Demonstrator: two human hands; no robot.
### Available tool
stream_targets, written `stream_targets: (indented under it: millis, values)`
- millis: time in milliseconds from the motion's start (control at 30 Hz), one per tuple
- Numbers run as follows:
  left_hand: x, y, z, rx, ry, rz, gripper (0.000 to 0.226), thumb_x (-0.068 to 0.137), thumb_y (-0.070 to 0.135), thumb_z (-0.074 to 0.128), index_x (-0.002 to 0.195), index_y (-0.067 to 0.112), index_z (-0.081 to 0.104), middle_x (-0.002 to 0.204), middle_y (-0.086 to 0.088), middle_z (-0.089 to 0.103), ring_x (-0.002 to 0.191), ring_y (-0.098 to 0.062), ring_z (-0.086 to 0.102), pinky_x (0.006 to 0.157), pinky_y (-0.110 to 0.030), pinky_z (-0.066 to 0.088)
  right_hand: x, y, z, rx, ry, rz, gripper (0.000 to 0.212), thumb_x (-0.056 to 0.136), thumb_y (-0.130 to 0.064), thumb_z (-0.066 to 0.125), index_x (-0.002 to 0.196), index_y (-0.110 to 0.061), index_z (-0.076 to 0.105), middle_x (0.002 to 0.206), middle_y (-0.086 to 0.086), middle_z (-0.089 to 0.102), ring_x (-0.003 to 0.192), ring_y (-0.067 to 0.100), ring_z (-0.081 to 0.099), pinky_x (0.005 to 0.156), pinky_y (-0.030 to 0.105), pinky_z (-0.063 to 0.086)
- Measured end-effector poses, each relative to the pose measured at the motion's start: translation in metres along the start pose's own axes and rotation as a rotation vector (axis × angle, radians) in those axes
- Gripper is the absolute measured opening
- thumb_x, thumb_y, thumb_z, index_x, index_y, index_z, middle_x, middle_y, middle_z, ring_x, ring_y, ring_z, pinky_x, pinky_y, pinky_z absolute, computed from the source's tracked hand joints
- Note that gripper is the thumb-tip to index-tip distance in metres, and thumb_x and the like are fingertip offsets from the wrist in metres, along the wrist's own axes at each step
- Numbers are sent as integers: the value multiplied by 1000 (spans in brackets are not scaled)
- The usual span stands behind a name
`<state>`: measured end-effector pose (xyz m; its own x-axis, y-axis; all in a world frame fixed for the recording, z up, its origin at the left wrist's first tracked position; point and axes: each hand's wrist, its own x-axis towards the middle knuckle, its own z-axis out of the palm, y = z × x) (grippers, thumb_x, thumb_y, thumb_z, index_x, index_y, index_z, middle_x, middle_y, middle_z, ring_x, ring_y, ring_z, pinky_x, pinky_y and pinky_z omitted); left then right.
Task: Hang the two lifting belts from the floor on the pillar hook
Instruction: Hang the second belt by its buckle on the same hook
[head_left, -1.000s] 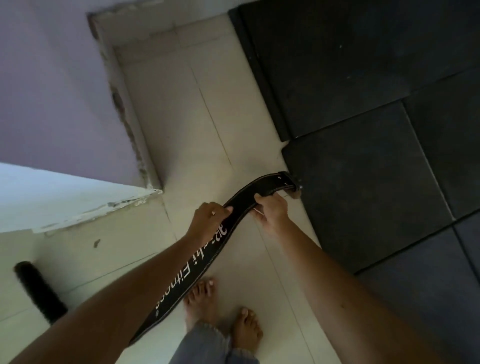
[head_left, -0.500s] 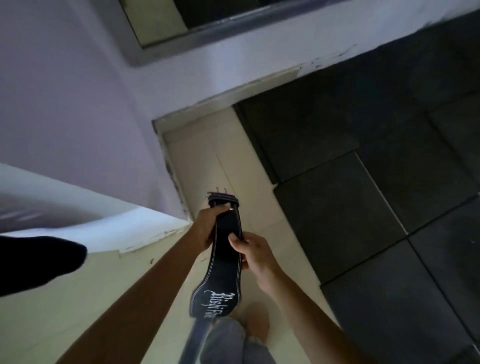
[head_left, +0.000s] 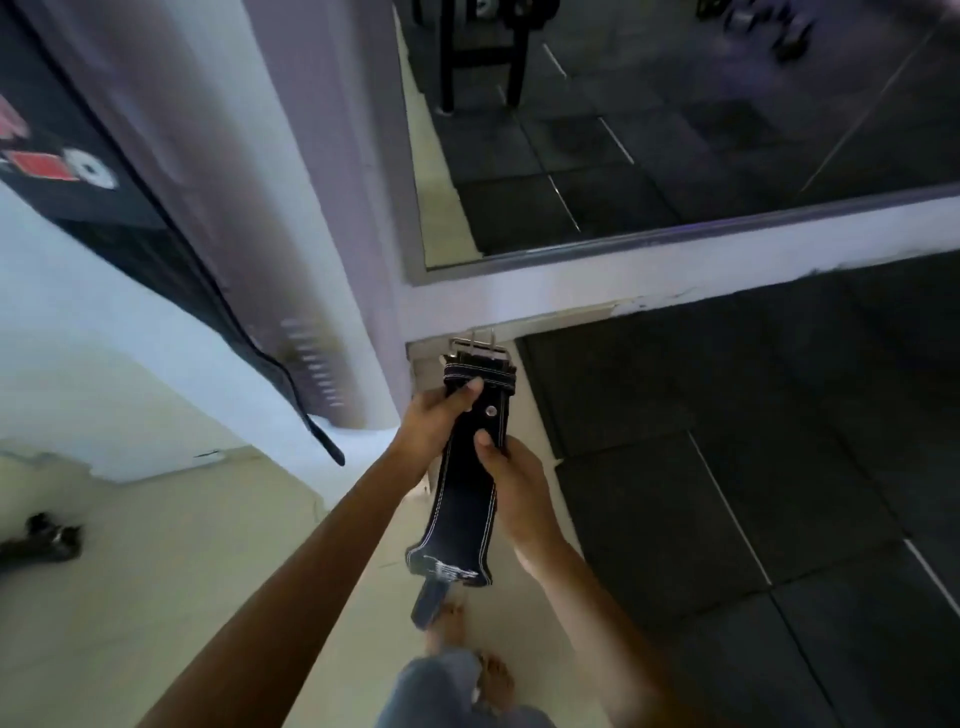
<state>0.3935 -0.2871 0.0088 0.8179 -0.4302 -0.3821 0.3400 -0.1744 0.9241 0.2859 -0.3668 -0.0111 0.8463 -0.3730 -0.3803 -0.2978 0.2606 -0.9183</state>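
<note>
Both hands hold one black lifting belt (head_left: 470, 467) lengthwise in front of the body, above the pale tiled floor (head_left: 182, 561). The left hand (head_left: 434, 423) grips the narrow strap near the buckle end: thumb pressed on the top face of the strap, remaining fingers curled under it and mostly hidden. The right hand (head_left: 514, 480) grips the belt's right edge lower down, thumb laid on the stitched face, other fingers wrapped behind and out of sight. The metal buckle (head_left: 478, 349) points away from the person, toward the base of the pillar (head_left: 332, 208). The belt's wide section hangs down toward the bare feet (head_left: 496, 680); white lettering on it is blurred and unreadable, and a narrow tail end dangles below. A second black belt (head_left: 171, 260) already hangs down the pillar's left face, its tapered tip ending just above the floor line; the hook itself cannot be made out. A wall mirror (head_left: 675, 130) sits right of the pillar, above dark rubber floor mats (head_left: 753, 467). A dark object (head_left: 41, 535) lies on the tiles at far left, too blurred to identify.
</note>
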Motion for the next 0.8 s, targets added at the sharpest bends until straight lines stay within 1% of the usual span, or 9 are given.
stream_targets:
  millis: [100, 200, 267, 367, 433, 533, 600, 700, 800]
  values:
    - [-47, 45, -3, 57, -2, 224, 23, 93, 30, 59, 97, 10, 71, 88, 2, 73, 85, -11, 68, 77, -23, 55, -15, -56, 7, 57, 10, -199, 16, 98, -28, 57, 102, -18, 69, 102, 9, 74, 100, 26, 70, 82, 30, 56]
    - [-89, 84, -11, 165, 76, 405, 36, 86, 48, 61, 76, 13, 66, 64, 10, 62, 62, -8, 58, 58, -34, 49, -29, -109, 15, 10, -68, -416, 19, 97, -22, 58, 110, -12, 67, 103, 4, 73, 98, 14, 69, 81, 21, 53]
    - [-111, 106, -19, 163, 137, 496, 41, 87, 47, 59, 74, 8, 61, 54, 11, 54, 49, -7, 49, 47, -29, 38, -41, -133, 21, -51, -143, -525, 22, 98, -22, 57, 113, -9, 65, 102, 2, 72, 96, 11, 69, 81, 20, 53]
    - [-140, 134, -30, 177, 212, 613, 32, 94, 34, 55, 80, 6, 62, 60, 7, 59, 53, -9, 56, 50, -26, 45, -61, -140, 25, -82, -299, -557, 18, 95, -17, 61, 108, -5, 62, 97, 6, 70, 90, 13, 68, 78, 23, 55]
    - [-156, 145, -40, 136, 261, 645, 28, 96, 30, 53, 85, 7, 65, 73, -1, 67, 67, -13, 66, 63, -30, 53, -71, -116, 24, -156, -389, -508, 25, 89, -22, 68, 104, -3, 62, 95, 10, 71, 87, 19, 69, 77, 30, 57]
    - [-174, 152, -56, 72, 286, 650, 25, 96, 29, 52, 87, 11, 66, 75, 4, 72, 72, -9, 70, 66, -24, 55, -82, -73, 24, -296, -415, -403, 34, 76, -40, 74, 94, -11, 67, 90, 10, 74, 83, 24, 73, 78, 45, 60]
    - [-182, 152, -64, 52, 284, 644, 24, 97, 28, 50, 89, 10, 65, 69, 9, 73, 69, -7, 71, 59, -19, 53, -88, -72, 30, -296, -409, -397, 30, 76, -38, 75, 85, -12, 66, 80, 8, 71, 75, 21, 70, 72, 40, 57]
    - [-190, 149, -67, 30, 287, 627, 25, 98, 27, 48, 85, 11, 62, 60, 11, 70, 60, -5, 69, 50, -15, 49, -96, -120, 48, -163, -414, -500, 18, 89, -20, 68, 81, -5, 62, 76, 11, 61, 70, 15, 61, 65, 22, 51]
    - [-197, 147, -67, 61, 269, 642, 29, 98, 27, 49, 92, 2, 63, 68, 6, 71, 65, -9, 71, 55, -19, 52, -98, -184, 67, -120, -298, -661, 14, 93, -18, 63, 79, -15, 63, 72, 8, 57, 66, 15, 57, 55, 21, 50]
